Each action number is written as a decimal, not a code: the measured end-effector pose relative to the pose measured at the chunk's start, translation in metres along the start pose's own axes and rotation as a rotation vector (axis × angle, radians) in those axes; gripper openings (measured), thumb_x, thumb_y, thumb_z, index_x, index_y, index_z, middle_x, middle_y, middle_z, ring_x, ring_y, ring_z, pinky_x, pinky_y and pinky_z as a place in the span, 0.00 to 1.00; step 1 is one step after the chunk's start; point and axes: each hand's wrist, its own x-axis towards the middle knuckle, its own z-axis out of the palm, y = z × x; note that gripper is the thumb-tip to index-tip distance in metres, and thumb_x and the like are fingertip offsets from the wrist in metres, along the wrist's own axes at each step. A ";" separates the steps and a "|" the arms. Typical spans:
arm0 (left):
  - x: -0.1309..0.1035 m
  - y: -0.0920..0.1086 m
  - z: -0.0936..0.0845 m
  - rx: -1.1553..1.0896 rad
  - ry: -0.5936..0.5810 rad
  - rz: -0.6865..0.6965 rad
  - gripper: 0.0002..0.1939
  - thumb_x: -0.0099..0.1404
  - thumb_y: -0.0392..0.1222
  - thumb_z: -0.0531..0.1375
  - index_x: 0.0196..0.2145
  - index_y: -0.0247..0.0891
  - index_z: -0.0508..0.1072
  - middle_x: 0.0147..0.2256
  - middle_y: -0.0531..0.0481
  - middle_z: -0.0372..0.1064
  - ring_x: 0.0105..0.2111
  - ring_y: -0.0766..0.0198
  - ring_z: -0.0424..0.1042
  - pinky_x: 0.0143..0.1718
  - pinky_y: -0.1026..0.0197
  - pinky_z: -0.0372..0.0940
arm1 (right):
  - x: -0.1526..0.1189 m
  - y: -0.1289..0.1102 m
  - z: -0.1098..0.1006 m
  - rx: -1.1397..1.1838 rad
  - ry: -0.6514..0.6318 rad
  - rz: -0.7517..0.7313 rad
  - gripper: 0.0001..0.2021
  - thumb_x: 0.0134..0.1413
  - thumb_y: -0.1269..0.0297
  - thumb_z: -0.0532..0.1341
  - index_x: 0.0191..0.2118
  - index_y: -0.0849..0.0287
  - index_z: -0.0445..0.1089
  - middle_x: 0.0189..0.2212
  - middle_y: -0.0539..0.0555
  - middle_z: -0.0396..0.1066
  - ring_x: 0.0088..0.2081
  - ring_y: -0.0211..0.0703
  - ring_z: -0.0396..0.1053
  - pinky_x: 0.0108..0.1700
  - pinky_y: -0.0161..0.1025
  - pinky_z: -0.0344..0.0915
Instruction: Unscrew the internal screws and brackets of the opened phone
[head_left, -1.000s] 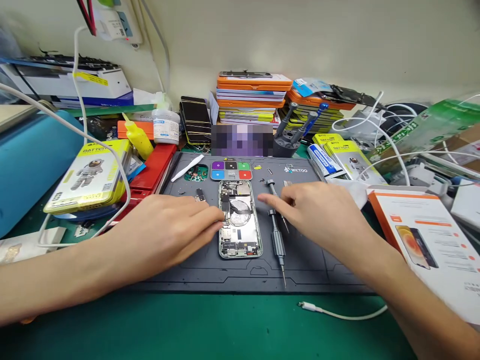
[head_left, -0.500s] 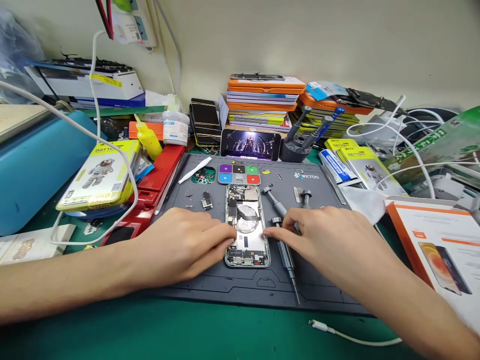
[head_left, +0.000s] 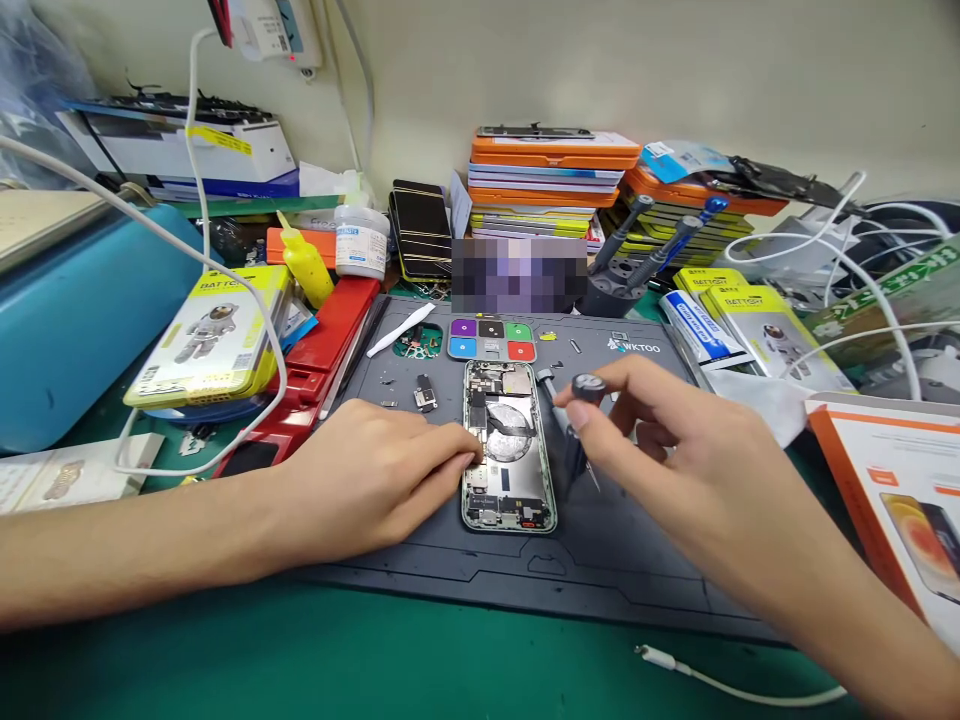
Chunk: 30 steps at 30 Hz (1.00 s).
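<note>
An opened phone (head_left: 514, 475) with its inner boards and a round coil area bare lies face up on the dark mat (head_left: 517, 575). My left hand (head_left: 397, 470) rests at its left edge, with index finger and thumb together on the frame; the other fingers are curled under. Off the phone's right side, my right hand (head_left: 667, 430) grips a dark screwdriver (head_left: 589, 388) near its round cap, between thumb and fingers. Its lower part is blurred and hangs over the mat. A second, grey screwdriver (head_left: 550, 385) lies just behind it, partly hidden.
Beyond the phone sits a coloured tray (head_left: 491, 341). A small metal part (head_left: 425, 393) and a white pry tool (head_left: 401, 330) lie left of it. A tool holder (head_left: 611, 290) stands behind. A white cable (head_left: 660, 657) lies in front; battery boxes (head_left: 214, 335) are at left.
My right hand has closed on a screwdriver and raised it from the mat beside the phone. My left hand stays at the phone's left edge. The view has shifted slightly.
</note>
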 end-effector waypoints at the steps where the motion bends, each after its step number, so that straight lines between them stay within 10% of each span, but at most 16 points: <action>1: 0.000 0.000 -0.001 -0.005 -0.006 -0.015 0.13 0.81 0.40 0.51 0.48 0.39 0.75 0.30 0.53 0.80 0.27 0.59 0.81 0.27 0.58 0.66 | -0.001 -0.001 0.002 0.079 0.050 -0.017 0.09 0.70 0.53 0.60 0.41 0.51 0.72 0.24 0.46 0.75 0.21 0.39 0.68 0.23 0.38 0.61; 7: 0.001 0.002 -0.004 -0.005 -0.054 -0.044 0.14 0.80 0.39 0.48 0.44 0.37 0.73 0.28 0.53 0.76 0.25 0.59 0.78 0.25 0.56 0.63 | -0.010 -0.009 0.023 0.674 0.245 -0.005 0.06 0.73 0.55 0.59 0.48 0.50 0.68 0.35 0.50 0.82 0.29 0.42 0.79 0.29 0.39 0.78; 17: 0.001 0.000 -0.004 -0.033 -0.034 -0.034 0.13 0.80 0.39 0.49 0.44 0.37 0.73 0.25 0.56 0.72 0.23 0.61 0.75 0.23 0.57 0.58 | -0.010 -0.010 0.049 0.923 -0.056 0.151 0.16 0.76 0.58 0.55 0.64 0.48 0.63 0.36 0.49 0.75 0.26 0.41 0.78 0.25 0.41 0.80; 25: 0.001 0.000 -0.006 -0.039 -0.046 -0.043 0.13 0.79 0.39 0.50 0.42 0.37 0.74 0.24 0.56 0.71 0.21 0.61 0.74 0.22 0.57 0.56 | -0.017 -0.004 0.040 0.521 0.352 -0.216 0.17 0.71 0.71 0.61 0.61 0.48 0.71 0.40 0.51 0.77 0.37 0.41 0.79 0.39 0.41 0.81; 30: 0.002 -0.001 -0.004 -0.049 -0.049 -0.022 0.12 0.79 0.39 0.52 0.43 0.37 0.75 0.24 0.56 0.72 0.21 0.61 0.75 0.22 0.57 0.55 | -0.012 0.005 0.039 0.218 0.356 -0.201 0.15 0.70 0.68 0.63 0.59 0.51 0.72 0.43 0.52 0.79 0.39 0.42 0.80 0.49 0.45 0.76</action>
